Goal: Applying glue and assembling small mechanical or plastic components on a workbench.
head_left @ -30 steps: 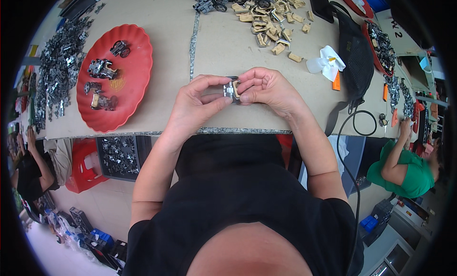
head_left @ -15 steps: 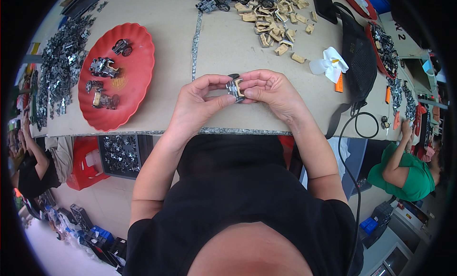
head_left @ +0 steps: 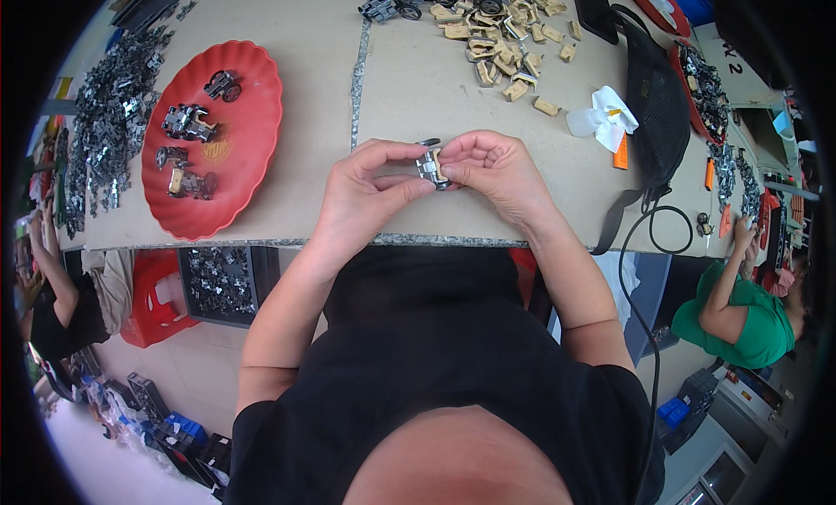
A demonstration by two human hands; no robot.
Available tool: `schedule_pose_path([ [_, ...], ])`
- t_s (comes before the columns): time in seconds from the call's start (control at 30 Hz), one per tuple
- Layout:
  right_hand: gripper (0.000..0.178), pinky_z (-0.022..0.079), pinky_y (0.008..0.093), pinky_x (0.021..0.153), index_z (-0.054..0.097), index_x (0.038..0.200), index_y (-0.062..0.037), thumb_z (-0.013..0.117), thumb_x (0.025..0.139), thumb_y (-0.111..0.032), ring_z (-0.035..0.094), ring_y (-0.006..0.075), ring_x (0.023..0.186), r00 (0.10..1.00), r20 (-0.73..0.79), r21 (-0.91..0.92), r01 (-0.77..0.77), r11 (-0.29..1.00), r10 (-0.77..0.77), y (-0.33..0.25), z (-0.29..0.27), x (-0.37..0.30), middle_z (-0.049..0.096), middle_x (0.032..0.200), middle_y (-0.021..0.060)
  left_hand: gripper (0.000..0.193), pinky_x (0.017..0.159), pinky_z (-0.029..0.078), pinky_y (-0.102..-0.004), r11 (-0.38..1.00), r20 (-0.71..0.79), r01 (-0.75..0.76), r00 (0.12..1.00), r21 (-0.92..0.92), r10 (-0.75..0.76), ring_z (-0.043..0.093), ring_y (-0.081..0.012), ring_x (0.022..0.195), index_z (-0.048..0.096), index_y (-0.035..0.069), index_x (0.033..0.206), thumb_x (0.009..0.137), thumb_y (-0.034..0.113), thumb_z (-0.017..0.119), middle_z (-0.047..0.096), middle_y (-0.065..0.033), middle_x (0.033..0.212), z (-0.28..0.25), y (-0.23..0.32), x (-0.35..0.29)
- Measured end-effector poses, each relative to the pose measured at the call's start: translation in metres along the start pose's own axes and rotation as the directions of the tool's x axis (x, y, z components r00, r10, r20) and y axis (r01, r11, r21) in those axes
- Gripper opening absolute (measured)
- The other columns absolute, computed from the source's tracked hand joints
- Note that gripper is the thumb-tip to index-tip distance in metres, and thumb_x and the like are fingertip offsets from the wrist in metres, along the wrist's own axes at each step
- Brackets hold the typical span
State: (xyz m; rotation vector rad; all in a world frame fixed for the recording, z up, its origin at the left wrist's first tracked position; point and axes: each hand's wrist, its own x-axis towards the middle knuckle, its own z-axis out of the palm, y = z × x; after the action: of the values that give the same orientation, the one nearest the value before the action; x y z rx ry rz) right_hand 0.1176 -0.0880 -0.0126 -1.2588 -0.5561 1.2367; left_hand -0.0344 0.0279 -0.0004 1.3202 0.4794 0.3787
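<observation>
Near the table's front edge, both my hands are closed on one small wheeled toy chassis [head_left: 427, 167], silver and black with dark wheels at its far and near ends. My left hand [head_left: 364, 191] pinches it from the left between thumb and fingers. From the right, my right hand [head_left: 501, 176] presses its thumb and curled fingers against a small tan plastic piece [head_left: 439, 168] on the chassis. Fingertips partly cover that piece. Farther off lies a heap of similar tan pieces [head_left: 501, 48], beside several wheeled chassis [head_left: 392, 2].
A red scalloped plate [head_left: 248, 178] at left holds several wheeled pieces. Beyond it spreads a pile of small metallic parts [head_left: 117, 113]. To the right lie a white-bladed fan [head_left: 605, 120], a black bag [head_left: 657, 113] and a looping cable [head_left: 629, 252]. Co-workers sit at both sides.
The tan piece now sits closer against the silver chassis, and the chassis has turned slightly. My right fingers have curled in more; both hands stay in nearly the same place.
</observation>
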Motion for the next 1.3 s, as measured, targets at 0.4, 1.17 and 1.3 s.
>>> schedule_pose_path([
  [0.4, 0.017, 0.047, 0.0219, 0.073, 0.063, 0.099, 0.0032, 0.057, 0.083, -0.001, 0.058, 0.0097, 0.081, 0.993, -0.032, -0.026, 0.109, 0.994, -0.109, 0.007, 0.011, -0.007, 0.061, 0.091, 0.0068, 0.029, 0.081, 0.053, -0.024, 0.999, -0.05, -0.032, 0.998, 0.036, 0.034, 0.061, -0.017, 0.089, 0.061, -0.003, 0.099, 0.072, -0.009, 0.066, 0.053, -0.0077, 0.1, 0.0, -0.001, -0.001],
  [1.17, 0.035, 0.045, 0.0258, 0.078, 0.062, 0.101, 0.001, 0.07, 0.067, 0.003, 0.055, 0.0137, 0.09, 0.924, 0.082, -0.443, 0.37, 0.817, -0.374, 0.014, 0.016, -0.01, 0.058, 0.099, 0.0076, 0.025, 0.076, 0.052, -0.0259, 0.97, -0.094, -0.108, 0.987, 0.22, 0.131, 0.059, -0.0146, 0.088, 0.061, -0.001, 0.099, 0.075, -0.007, 0.064, 0.054, -0.0064, 0.097, -0.009, -0.016, -0.009],
  [1.3, 0.033, 0.046, 0.0254, 0.077, 0.062, 0.099, 0.0008, 0.066, 0.067, 0.004, 0.055, 0.0134, 0.088, 0.918, 0.126, -0.422, 0.393, 0.817, -0.377, 0.014, 0.012, -0.008, 0.058, 0.097, 0.0072, 0.033, 0.068, 0.052, -0.0272, 0.791, 0.071, -0.267, 0.959, 0.551, 0.274, 0.059, -0.0172, 0.082, 0.059, 0.004, 0.103, 0.071, 0.002, 0.069, 0.055, -0.0071, 0.091, -0.013, 0.005, 0.001],
])
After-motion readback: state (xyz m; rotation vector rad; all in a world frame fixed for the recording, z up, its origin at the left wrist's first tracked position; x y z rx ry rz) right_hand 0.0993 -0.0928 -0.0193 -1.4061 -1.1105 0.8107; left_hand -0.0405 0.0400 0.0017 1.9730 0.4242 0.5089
